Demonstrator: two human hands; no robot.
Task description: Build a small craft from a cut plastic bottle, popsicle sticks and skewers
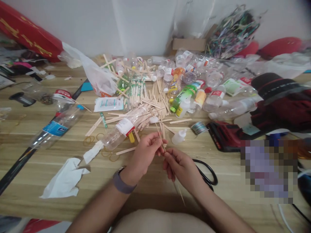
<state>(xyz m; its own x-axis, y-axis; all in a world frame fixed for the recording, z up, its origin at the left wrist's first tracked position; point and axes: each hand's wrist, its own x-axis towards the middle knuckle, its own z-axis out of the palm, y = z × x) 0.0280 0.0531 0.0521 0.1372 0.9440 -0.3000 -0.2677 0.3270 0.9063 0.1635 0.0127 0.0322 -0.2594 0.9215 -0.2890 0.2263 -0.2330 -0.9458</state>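
A thin wooden skewer [180, 194] slants between both hands, one end toward the bottles and the other toward my body. My left hand [150, 146] pinches its upper part between thumb and fingers. Just below, my right hand [181, 165] is closed around the same stick, its fingertips close to the left ones. By the skewer's far end is a small white round piece [153, 119]; whether the two touch I cannot tell. Black-handled scissors [214, 177] lie partly hidden beneath my right hand. A small white dropper bottle [179, 136] stands just beyond it.
Craft sticks [159, 94] lie in a loose pile behind my hands, with a clear bottle [121, 129] at their left. Several plastic bottles [184, 95] crowd the back. A red and black power tool [225, 136] sits right. Torn tissue [64, 181] and rubber bands [89, 139] lie left.
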